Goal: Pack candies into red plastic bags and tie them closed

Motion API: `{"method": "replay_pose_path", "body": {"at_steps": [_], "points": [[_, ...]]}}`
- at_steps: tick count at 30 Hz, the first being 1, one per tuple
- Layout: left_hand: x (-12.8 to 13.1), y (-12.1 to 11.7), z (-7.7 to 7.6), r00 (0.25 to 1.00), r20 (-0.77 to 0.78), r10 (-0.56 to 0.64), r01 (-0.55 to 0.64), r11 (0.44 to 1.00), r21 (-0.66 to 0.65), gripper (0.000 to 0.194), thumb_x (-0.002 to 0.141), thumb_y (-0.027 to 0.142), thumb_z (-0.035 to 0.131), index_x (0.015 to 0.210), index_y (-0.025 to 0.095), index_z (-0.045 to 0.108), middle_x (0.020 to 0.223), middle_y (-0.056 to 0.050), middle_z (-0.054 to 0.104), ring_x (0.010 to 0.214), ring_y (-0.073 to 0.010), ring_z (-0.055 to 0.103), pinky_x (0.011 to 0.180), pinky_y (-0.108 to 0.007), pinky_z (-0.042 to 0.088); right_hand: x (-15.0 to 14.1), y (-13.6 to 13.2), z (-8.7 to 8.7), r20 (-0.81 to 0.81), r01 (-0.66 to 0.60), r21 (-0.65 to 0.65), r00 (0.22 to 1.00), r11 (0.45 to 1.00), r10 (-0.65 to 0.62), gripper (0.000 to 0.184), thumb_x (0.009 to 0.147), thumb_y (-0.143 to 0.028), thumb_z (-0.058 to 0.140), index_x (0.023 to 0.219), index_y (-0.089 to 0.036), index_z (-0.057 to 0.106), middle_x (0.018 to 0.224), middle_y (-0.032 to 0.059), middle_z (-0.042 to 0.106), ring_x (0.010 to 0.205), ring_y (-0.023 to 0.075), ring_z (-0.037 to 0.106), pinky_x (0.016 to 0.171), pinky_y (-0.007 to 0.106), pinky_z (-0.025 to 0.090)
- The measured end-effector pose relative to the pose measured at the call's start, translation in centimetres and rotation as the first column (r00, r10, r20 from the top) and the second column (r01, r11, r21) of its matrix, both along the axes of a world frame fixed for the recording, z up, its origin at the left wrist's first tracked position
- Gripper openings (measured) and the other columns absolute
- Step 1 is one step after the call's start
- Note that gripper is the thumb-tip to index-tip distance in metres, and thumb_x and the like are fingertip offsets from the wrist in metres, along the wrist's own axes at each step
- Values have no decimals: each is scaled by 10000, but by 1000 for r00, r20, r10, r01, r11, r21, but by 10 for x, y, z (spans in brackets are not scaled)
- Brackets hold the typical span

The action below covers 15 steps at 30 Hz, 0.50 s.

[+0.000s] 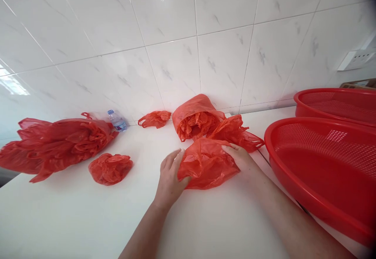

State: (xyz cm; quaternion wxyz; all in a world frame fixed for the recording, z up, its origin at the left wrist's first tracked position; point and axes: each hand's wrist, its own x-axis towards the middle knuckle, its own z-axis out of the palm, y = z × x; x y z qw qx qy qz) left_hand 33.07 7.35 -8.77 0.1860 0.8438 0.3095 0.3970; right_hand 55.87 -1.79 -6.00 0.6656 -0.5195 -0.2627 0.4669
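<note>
A thin red plastic bag (208, 169) lies puffed up and crinkled on the white table, between my two hands. My right hand (241, 156) grips its upper right edge, thumb and fingers closed on the film. At the bag's left side is my left hand (172, 176), with fingers and thumb apart; the fingertips touch or nearly touch the plastic. Just behind stands a larger red bag (196, 104) on its side, stuffed with crumpled red bags. Another loose red bag (235, 133) spreads out to the right of it.
To the left are a crumpled red bag (110, 169) and a big heap of red bags (64, 143). A small bag (155, 119) and a plastic bottle (117, 121) sit near the tiled wall (173, 67). Red perforated baskets (317, 212) stand at the right, below a wall socket (355, 60).
</note>
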Motion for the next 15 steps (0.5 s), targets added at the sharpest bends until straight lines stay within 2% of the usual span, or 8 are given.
{"method": "replay_pose_path", "body": {"at_steps": [3, 5, 7, 8, 11, 12, 13, 15], "points": [[0, 0, -3, 986, 160, 57, 0, 943, -333, 244, 724, 123, 559, 887, 251, 687, 789, -21, 660, 771, -188, 589, 745, -302, 470, 2, -1, 1, 214, -11, -55, 977, 998, 22, 293, 711, -385, 659, 935, -196, 646, 854, 43, 689, 776, 218, 648, 678, 322, 505], [-1, 3, -2, 942, 289, 171, -3, 865, -502, 110, 755, 179, 560, 703, 218, 648, 617, 9, 573, 586, -133, 505, 573, -230, 418, 6, 0, -1, 412, 163, -115, 905, 980, -102, 310, 690, -377, 657, 941, -198, 626, 874, 48, 671, 770, 220, 631, 659, 326, 494], [-3, 5, 2, 885, 376, 276, -2, 809, -588, 81, 741, 218, 601, 662, 203, 611, 560, 34, 506, 525, -105, 435, 505, -198, 361, 9, 0, -2, 624, 362, -58, 740, 930, -249, 389, 672, -371, 659, 1017, -206, 589, 981, 61, 637, 844, 228, 608, 705, 342, 488], [-3, 6, 4, 861, 402, 311, 1, 790, -613, 73, 731, 228, 620, 666, 198, 603, 556, 39, 499, 519, -100, 428, 498, -191, 354, 9, 0, -2, 721, 425, 29, 618, 905, -313, 436, 679, -364, 654, 1077, -210, 562, 1061, 74, 606, 925, 241, 586, 767, 362, 479], [-2, 6, 7, 822, 435, 367, 22, 743, -669, 109, 722, 275, 653, 704, 188, 591, 577, 37, 533, 520, -95, 459, 511, -189, 381, -3, -5, 2, 876, 437, 333, 183, 835, -446, 418, 770, -315, 582, 1164, -189, 518, 1179, 124, 526, 1129, 288, 468, 927, 432, 388], [-2, 5, 7, 816, 444, 369, 42, 729, -683, 128, 729, 296, 654, 723, 187, 589, 590, 35, 546, 525, -94, 475, 521, -191, 396, -11, -7, 3, 885, 398, 392, 82, 830, -457, 359, 804, -286, 544, 1147, -181, 529, 1161, 131, 531, 1140, 290, 454, 941, 432, 368], [-1, 5, 6, 811, 458, 363, 74, 713, -697, 142, 735, 310, 656, 744, 187, 587, 605, 34, 558, 533, -93, 491, 528, -192, 408, -20, -9, 4, 894, 352, 409, 27, 842, -446, 291, 835, -261, 504, 1111, -180, 549, 1117, 128, 551, 1109, 281, 472, 928, 416, 369], [0, 5, 3, 791, 506, 343, 172, 669, -723, 161, 738, 317, 667, 793, 190, 586, 639, 34, 578, 556, -91, 521, 540, -191, 427, -38, -10, 2, 938, 262, 325, 35, 908, -346, 206, 886, -231, 424, 1011, -196, 584, 988, 98, 594, 938, 231, 543, 826, 352, 404]]}}
